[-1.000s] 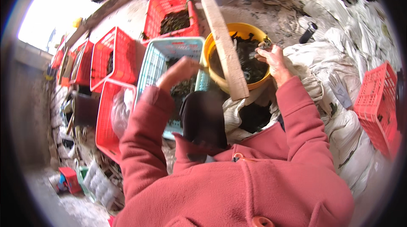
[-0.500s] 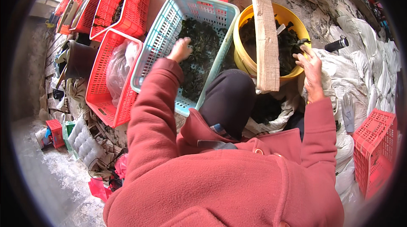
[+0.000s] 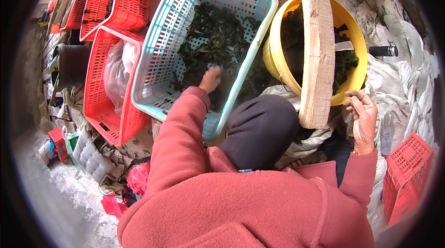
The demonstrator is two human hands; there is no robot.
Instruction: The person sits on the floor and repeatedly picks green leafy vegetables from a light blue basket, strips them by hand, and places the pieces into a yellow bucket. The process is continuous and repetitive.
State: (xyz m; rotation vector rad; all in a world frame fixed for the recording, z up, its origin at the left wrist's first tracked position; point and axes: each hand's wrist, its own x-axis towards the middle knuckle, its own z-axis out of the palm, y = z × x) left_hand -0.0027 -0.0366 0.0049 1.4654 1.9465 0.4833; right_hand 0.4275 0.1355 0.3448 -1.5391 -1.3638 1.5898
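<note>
Across a rough, whitish floor [image 3: 79,208], with red crates [image 3: 125,7] ranged at upper left and rumpled white sacks [image 3: 401,83] spread down the right side. Sits in a red coat [image 3: 273,201], one dark-trousered knee [image 3: 264,125] between a pale blue basket [image 3: 160,53] and a yellow bucket [image 3: 348,16]. Reaches with the left hand [image 3: 211,79] down into the basket, over the near part of a heap of dark leaves [image 3: 215,34] on its perforated bottom (more dark leaves in the bucket, too). Compared with half a second ago, now farther from the basket's left wall and nearer the middle. Fingers of that hand bent but blurred; cannot tell whether pinching a leaf. Holds the right hand [image 3: 362,114] just beside the bucket's near right rim, lower along it than before, with fingers bent and bunched toward the rim; cannot tell whether gripping anything. Across the bucket's mouth, as earlier, a wooden plank [image 3: 319,48], with a pale flat strip [image 3: 344,46] jutting out to its right. Near the right wrist, on the sacks, a grey glove [image 3: 387,132]; farther up, a black cylinder [image 3: 383,51].
</note>
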